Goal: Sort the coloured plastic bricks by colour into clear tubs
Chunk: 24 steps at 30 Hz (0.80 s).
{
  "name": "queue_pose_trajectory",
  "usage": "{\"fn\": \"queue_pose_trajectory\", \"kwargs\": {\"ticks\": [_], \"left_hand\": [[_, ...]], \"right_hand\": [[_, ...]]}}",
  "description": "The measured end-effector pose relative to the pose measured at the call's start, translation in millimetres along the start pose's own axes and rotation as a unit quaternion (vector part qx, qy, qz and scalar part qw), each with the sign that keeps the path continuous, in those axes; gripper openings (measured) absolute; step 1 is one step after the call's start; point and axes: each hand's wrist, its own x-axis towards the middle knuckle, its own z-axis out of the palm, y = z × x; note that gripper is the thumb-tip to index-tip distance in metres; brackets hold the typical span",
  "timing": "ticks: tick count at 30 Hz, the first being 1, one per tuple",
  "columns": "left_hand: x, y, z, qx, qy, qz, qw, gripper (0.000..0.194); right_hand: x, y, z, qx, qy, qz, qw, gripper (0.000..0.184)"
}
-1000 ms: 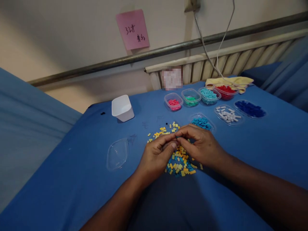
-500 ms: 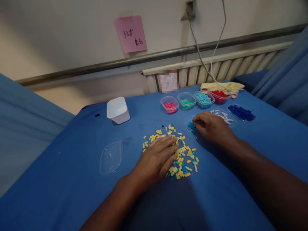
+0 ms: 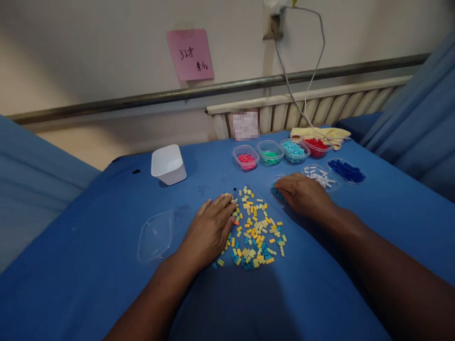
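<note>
A pale, shadowed wall fills the frame's top, crossed by a metal pipe above a cream radiator; blue curtains hang at both side edges.

Dim o/all, can't pin light src; rel. to pink note: wall to L shaded, dk shadow on blue sheet well below, faint glints on clear lid below L, bricks below R a bit soft, pixelated patch lower R, wide-angle stretch twd edges
</note>
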Motion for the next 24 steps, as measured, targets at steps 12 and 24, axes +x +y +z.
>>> {"fn": "queue_pose_trajectory", "kwargs": {"ticks": [12, 24], "left_hand": [[1.8, -12.2, 5.1, -0.006, 0.118, 0.042, 0.992, 0.037], [5.4, -22.2, -2.1, -0.086, 0.213, -0.056, 0.972, 0.026]], "right_hand": [[0.9, 4.5, -6.7, -0.026, -0.037, -0.016, 0.999, 0.033], [-5.4, -35.9, -15.7, 0.144, -0.032, -0.149, 0.978, 0.022]]}}
